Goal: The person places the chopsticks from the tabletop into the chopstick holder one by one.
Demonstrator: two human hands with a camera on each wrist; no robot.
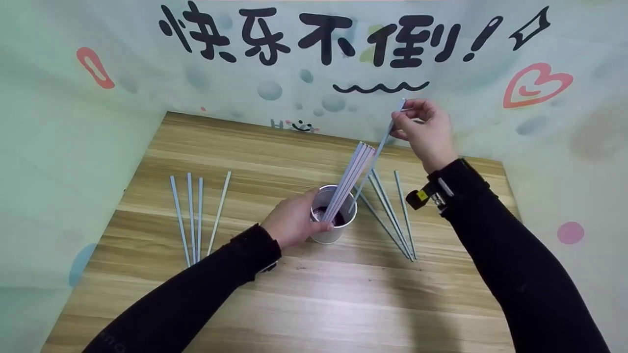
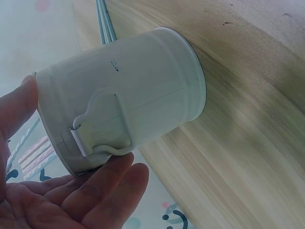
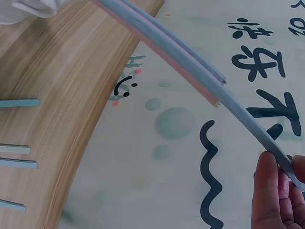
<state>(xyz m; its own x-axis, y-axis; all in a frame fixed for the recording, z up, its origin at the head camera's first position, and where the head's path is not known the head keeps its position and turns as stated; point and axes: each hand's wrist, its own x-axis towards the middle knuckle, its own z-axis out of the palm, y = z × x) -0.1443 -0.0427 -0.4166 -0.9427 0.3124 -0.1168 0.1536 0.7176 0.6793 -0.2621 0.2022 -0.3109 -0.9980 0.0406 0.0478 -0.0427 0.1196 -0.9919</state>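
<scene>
White metal cup stands upright near the middle of the wooden bench, small handle on its side seen in the left wrist view. Left hand cups its near-left side, fingers lightly bent along the wall and under the handle, thumb at the rim; touching and steadying, not clamped tight.

Bundle of thin sticks, pale blue and pink, stands in the cup and leans up and to the right. Dark contents at the cup's bottom, too small to identify.

Right hand raised above and to the right of the cup, well off the bench. Its fingers pinch the top end of one blue stick. That stick slopes down-left, lower end at the cup's mouth beside the bundle; whether it touches the bottom cannot be told.

Loose on the bench: four sticks lying roughly parallel left of the cup, well apart from it; another group of sticks fanned to the right, their near ends converging.

Black sleeves on both arms. Pale backdrop with black characters and a red heart behind the bench.
</scene>
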